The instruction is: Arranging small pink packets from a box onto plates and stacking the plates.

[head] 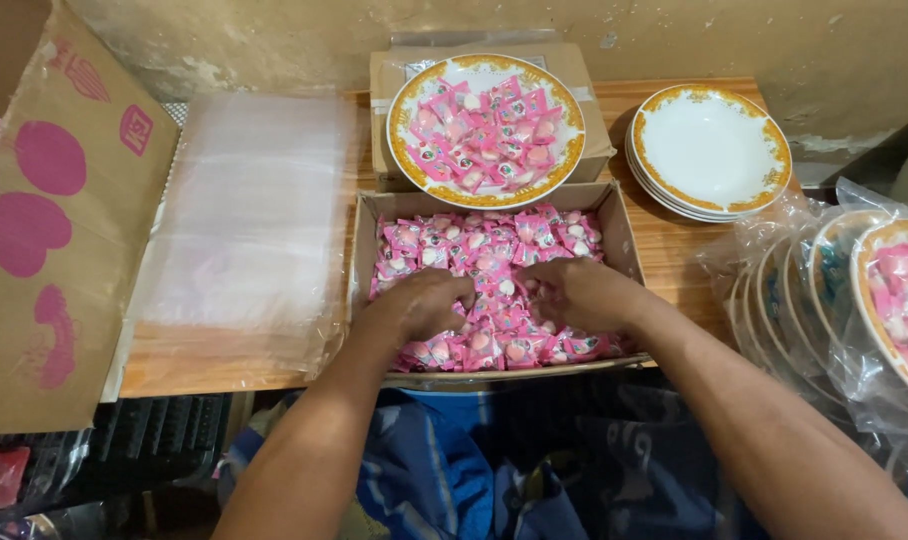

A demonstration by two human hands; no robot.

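Observation:
An open cardboard box [620, 232] full of small pink wrapped candies [474, 250] lies on the wooden table in front of me. My left hand [422, 305] and my right hand [581, 293] are both down in the box, fingers curled into the candies near its middle. Whether either hand has hold of any candy is hidden under the fingers. Behind the box, a white plate with a gold rim [404, 140] carries a heap of the same pink candies and rests on a closed cardboard carton [594, 120].
A stack of empty gold-rimmed plates [712, 150] sits at the back right. Plates wrapped in clear plastic [824, 290] stand at the right edge. A pile of clear plastic bags [249, 220] lies left of the box, beside a cardboard flap with pink shapes [54, 220].

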